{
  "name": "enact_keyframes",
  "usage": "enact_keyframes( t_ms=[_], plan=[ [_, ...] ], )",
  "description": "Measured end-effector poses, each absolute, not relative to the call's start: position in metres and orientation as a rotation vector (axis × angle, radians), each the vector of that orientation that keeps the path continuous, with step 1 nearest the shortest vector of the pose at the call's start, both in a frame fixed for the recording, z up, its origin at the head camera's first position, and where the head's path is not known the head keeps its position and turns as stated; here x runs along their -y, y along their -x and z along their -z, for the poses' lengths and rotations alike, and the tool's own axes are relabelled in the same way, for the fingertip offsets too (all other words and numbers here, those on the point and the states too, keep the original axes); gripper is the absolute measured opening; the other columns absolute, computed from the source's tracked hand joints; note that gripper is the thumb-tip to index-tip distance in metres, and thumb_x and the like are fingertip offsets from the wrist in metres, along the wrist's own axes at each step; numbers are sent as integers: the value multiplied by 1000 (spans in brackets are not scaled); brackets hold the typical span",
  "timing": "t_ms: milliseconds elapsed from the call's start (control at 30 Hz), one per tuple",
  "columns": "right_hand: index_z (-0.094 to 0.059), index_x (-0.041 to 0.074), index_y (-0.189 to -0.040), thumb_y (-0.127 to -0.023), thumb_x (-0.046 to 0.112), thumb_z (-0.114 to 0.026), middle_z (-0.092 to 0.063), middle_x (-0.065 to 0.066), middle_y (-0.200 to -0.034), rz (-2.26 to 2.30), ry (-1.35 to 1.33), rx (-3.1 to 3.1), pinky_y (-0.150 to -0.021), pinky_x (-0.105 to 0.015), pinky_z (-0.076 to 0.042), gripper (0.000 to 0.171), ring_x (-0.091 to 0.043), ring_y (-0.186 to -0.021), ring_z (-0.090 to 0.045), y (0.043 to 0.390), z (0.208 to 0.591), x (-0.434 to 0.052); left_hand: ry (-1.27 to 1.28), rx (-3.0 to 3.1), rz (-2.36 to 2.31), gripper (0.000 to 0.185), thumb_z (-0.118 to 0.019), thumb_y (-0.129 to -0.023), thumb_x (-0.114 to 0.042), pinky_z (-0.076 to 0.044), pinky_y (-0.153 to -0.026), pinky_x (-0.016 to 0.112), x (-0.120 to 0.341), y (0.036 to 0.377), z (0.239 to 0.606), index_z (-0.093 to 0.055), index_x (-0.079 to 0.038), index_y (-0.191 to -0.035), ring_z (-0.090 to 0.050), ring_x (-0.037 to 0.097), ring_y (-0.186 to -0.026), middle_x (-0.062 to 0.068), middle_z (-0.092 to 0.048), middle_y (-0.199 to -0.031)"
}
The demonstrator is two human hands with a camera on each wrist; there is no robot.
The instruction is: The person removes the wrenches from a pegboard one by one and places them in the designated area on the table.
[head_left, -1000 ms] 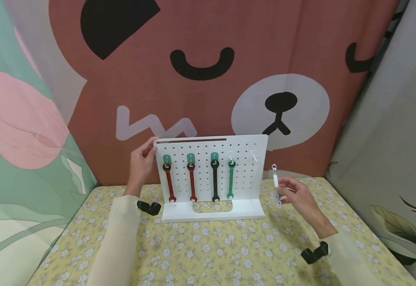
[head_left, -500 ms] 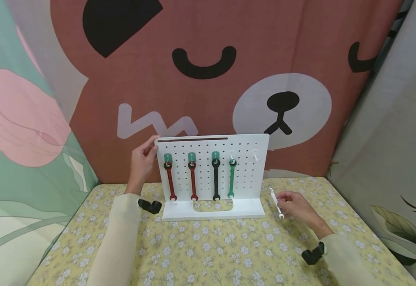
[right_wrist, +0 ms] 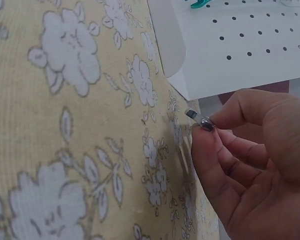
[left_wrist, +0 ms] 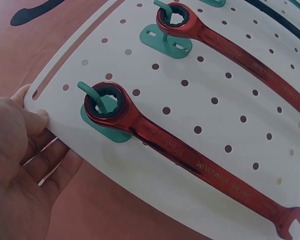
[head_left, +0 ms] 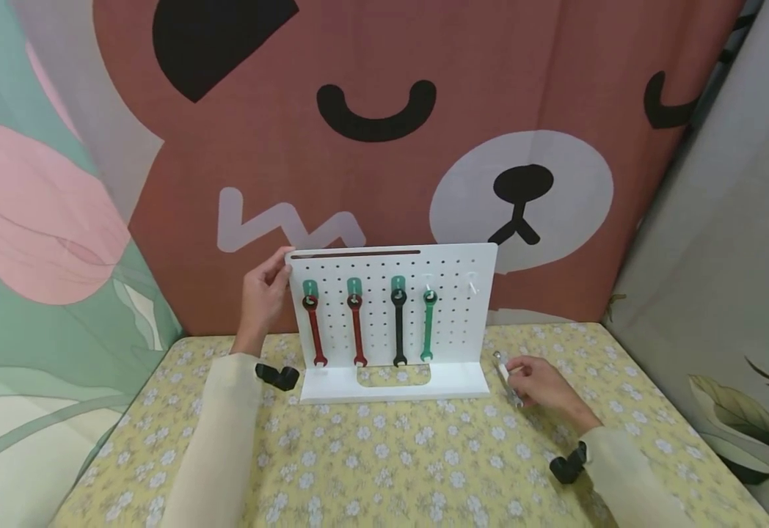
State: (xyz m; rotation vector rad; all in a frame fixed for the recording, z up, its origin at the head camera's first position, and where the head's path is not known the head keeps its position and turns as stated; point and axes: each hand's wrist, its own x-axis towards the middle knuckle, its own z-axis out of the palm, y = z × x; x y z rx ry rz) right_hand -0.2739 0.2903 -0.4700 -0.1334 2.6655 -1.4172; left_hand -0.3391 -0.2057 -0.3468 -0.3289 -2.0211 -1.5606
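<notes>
The surface (head_left: 398, 462) is covered with a yellow cloth with white flowers, and behind it hangs a large brown curtain (head_left: 371, 147) with a bear face. On the surface, near the curtain, stands a white pegboard (head_left: 450, 323) with a flat foot in front. Four wrenches hang on its hooks, side by side: two red wrenches (head_left: 312, 330), then one black wrench (head_left: 398, 326), then one green wrench (head_left: 428, 326). The two white hooks (head_left: 471, 284) on the right part of the board carry nothing.

The left hand (head_left: 262, 297) holds the upper left corner of the pegboard; in the left wrist view the thumb lies on the edge of the board and the fingers are behind it, just beside the first red wrench.

The right hand (head_left: 535, 381) is low over the surface, just to the right of the foot of the board. Its thumb and fingers pinch a small white wrench (head_left: 505, 372), whose shaft lies slanted, near or on the cloth; I cannot tell if it touches. In the right wrist view only its metal tip shows between the fingertips (right_wrist: 206, 134).
</notes>
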Motion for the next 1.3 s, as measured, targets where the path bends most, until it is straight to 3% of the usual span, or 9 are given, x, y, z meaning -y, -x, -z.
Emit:
enact_keyframes(
  t_ms=[200, 533, 767, 900, 1167, 1300],
  plan=[
    [-59, -6, -128, -98, 9, -59, -60, -12, -82, 1386, 104, -2679, -61, -39, -56, 34, -24, -66, -57, 277, 472, -287, 340, 2012, 1565, 34, -57, -107, -13, -51, -78, 19, 206, 342, 346, -66, -7, -139, -65, 24, -99, 15, -69, -123],
    [-58, -8, -130, -99, 10, -60, -61, -12, -86, 1371, 84, -2671, -62, -41, -56, 36, -25, -68, -59, 276, 472, -287, 300, 2050, 1546, 34, -56, -108, -13, -55, -84, 35, 205, 339, 347, -66, -9, -140, -65, 17, -98, 12, -69, -127],
    [-57, -8, -131, -99, 9, -60, -60, -13, -86, 1380, 80, -2663, -61, -41, -54, 35, -25, -68, -57, 275, 473, -286, 340, 2035, 1558, 34, -56, -108, -12, -55, -83, 30, 206, 339, 347, -65, -8, -140, -65, 16, -96, 14, -70, -124],
    [-59, -7, -127, -99, 9, -61, -59, -13, -85, 1348, 77, -2678, -60, -41, -55, 33, -25, -67, -57, 276, 472, -285, 331, 2036, 1553, 34, -57, -107, -13, -56, -86, 36, 206, 339, 348, -65, -8, -140, -65, 14, -96, 14, -70, -124],
    [-59, -8, -127, -98, 8, -62, -60, -13, -88, 1303, 80, -2695, -59, -41, -55, 34, -24, -66, -58, 275, 469, -283, 343, 2023, 1548, 34, -57, -107, -11, -52, -75, 20, 206, 340, 349, -65, -7, -140, -63, 17, -90, 17, -69, -123],
    [-60, -8, -125, -96, 9, -64, -59, -12, -85, 1272, 72, -2718, -59, -40, -54, 34, -23, -64, -57, 274, 468, -282, 336, 2029, 1542, 34, -57, -107, -11, -53, -76, 29, 206, 339, 349, -65, -8, -140, -62, 20, -88, 17, -70, -118]
  ],
)
